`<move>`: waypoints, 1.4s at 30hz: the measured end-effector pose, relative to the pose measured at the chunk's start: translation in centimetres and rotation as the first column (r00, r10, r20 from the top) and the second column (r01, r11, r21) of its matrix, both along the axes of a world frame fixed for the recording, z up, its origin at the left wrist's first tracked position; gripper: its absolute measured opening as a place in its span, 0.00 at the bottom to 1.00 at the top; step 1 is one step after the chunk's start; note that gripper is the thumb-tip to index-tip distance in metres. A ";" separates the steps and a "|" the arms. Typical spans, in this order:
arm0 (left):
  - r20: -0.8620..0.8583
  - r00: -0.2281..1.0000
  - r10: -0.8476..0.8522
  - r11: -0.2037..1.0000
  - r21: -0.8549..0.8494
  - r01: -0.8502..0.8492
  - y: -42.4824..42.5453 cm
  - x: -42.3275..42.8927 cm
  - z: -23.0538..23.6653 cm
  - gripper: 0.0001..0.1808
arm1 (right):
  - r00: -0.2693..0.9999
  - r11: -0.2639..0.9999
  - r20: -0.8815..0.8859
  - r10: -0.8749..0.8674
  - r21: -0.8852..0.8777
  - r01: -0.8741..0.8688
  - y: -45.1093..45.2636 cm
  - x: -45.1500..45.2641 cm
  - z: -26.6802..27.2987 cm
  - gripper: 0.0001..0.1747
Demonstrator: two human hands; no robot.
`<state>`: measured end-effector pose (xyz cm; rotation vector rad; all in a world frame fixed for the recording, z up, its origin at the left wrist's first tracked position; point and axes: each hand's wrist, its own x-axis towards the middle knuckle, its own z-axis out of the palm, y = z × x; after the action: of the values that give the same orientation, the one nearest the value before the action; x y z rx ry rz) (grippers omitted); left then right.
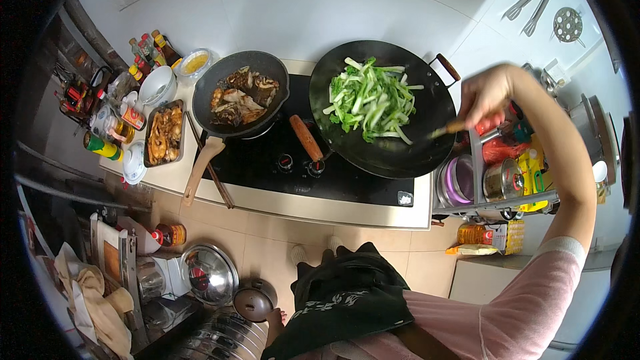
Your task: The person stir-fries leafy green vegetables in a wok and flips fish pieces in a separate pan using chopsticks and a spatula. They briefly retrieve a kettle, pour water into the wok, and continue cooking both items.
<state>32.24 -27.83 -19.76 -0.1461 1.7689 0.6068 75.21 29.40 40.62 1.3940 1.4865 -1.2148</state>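
My right hand [482, 95] is raised at the right rim of a large black wok [385, 162], gripping a wooden-handled cooking utensil [447, 129]. The utensil's far end is blurred against the wok's dark inside. Chopped leafy greens with pale stalks [372, 100] are heaped in the wok, left of the utensil. At the bottom of the view, my left hand [276, 317] hangs low beside a small lidded brown pot [255, 304]; its fingers are partly hidden. Left of the wok, a dark frying pan [200, 72] holds browned pieces of food [242, 100], perhaps fish.
Both pans are on a black cooktop [250, 170]. Wooden chopsticks [212, 167] overhang the counter edge beside a tray of browned food [165, 132]. Bottles [132, 116] and a white bowl [158, 86] crowd the left. A rack [477, 175] with pots stands right. A steel lid [210, 274] lies low left.
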 end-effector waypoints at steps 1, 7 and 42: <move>-0.002 1.000 0.008 1.000 0.011 -0.007 0.4 0.3 0.2 0.09 | 1.000 0.998 -0.004 0.005 -0.059 -0.005 -1.0 -0.3 -1.3 0.17; -0.075 0.997 0.031 0.971 0.239 -0.012 6.3 1.2 4.4 0.10 | 0.960 0.918 -0.226 -0.164 0.320 0.232 -3.5 -7.6 -8.4 0.15; -0.071 0.996 0.060 0.996 0.066 -0.056 1.2 -1.2 -3.1 0.08 | 0.905 0.876 0.335 0.261 0.312 -0.368 -1.6 -2.2 1.6 0.16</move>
<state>31.06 -26.65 -22.88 -0.1325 1.8180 0.7182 73.05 27.82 42.18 1.4158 1.7089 -0.5178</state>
